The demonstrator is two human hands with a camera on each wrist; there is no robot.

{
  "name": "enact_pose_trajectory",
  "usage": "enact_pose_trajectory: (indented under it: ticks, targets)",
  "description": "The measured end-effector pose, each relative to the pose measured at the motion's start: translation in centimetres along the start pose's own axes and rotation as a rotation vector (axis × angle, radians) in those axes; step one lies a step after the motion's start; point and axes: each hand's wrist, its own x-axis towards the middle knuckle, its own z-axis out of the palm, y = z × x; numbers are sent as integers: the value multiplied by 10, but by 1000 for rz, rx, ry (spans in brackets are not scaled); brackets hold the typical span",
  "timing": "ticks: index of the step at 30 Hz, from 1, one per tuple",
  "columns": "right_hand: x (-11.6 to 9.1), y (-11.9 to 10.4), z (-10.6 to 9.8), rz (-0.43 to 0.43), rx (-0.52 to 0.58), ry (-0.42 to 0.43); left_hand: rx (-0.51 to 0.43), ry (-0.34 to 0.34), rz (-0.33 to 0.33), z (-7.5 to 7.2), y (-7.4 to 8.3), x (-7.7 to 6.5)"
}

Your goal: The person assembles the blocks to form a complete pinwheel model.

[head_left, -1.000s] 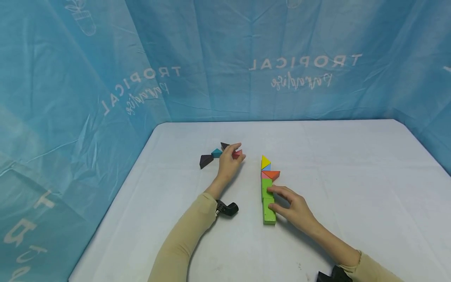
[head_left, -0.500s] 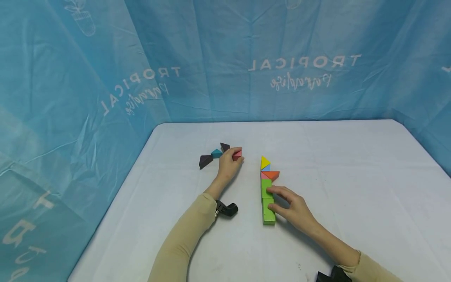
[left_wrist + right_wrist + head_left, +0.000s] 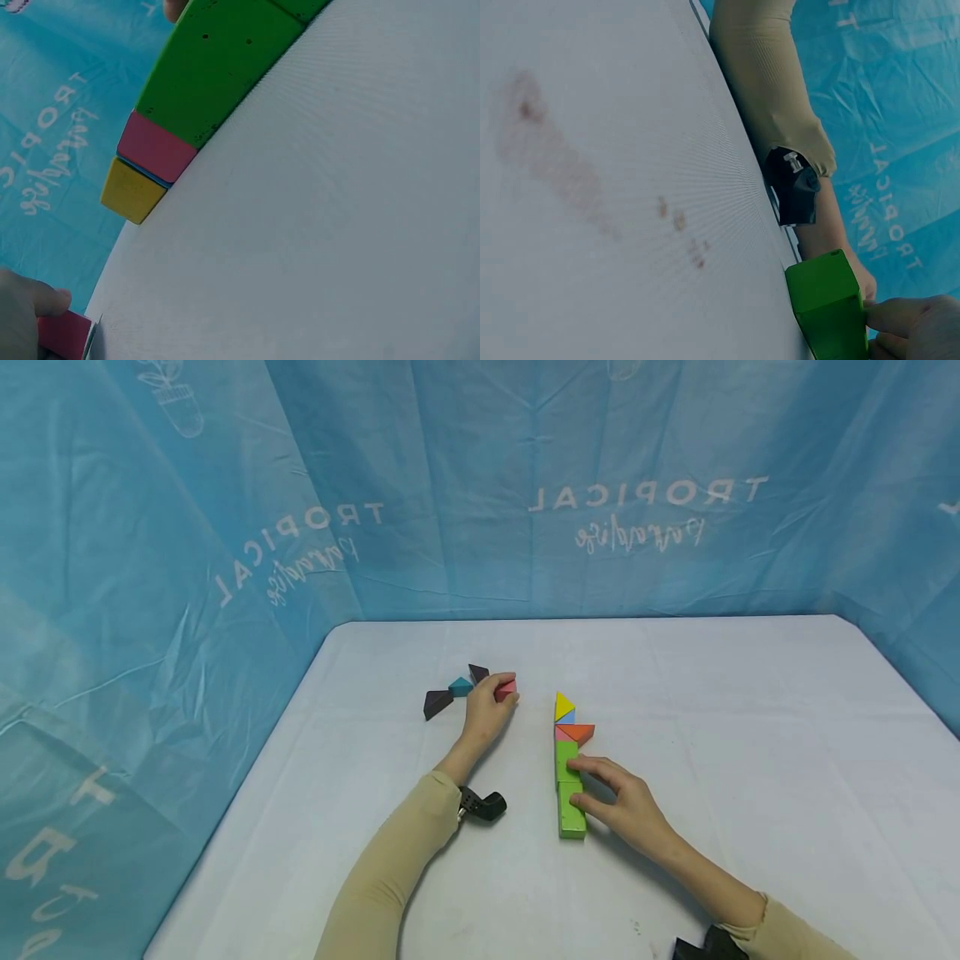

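Note:
In the head view, my left hand (image 3: 486, 708) reaches to the far left-middle of the table and pinches a red block (image 3: 507, 688) between thumb and fingers. Part of this block is hidden behind the fingers; its red side (image 3: 66, 334) also shows in the left wrist view. My right hand (image 3: 630, 802) touches two green blocks (image 3: 572, 814) laid end to end, index fingertip on the far one and thumb on the near one. Beyond them, the line continues with a pink triangle (image 3: 562, 734), an orange triangle (image 3: 579, 732) pointing sideways, a light blue piece (image 3: 567, 717) and a yellow triangle (image 3: 563, 706).
Left of my left hand lie a teal triangle (image 3: 461, 687) and two dark blocks, one nearer (image 3: 438, 703) and one farther (image 3: 477, 672). A white cloth covers the table (image 3: 735, 693). Blue printed curtains (image 3: 480, 560) hang behind it and at the sides.
My left fingers have lowered slightly and closed in around the red block. The right hand and the row of blocks stay where they were.

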Motion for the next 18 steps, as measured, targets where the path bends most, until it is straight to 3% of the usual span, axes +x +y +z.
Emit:
enact_pose_trajectory:
  ticks: [8,14,18]
  targets:
    - [0,1,0,-2,-3,7,14,3,44,-1,6,0]
    - [0,0,0,-2,-13,4,28,-36,-11,-3,8,-2]
    - [0,0,0,-16,-12,3,-36,-60,-46,-4,11,-2]
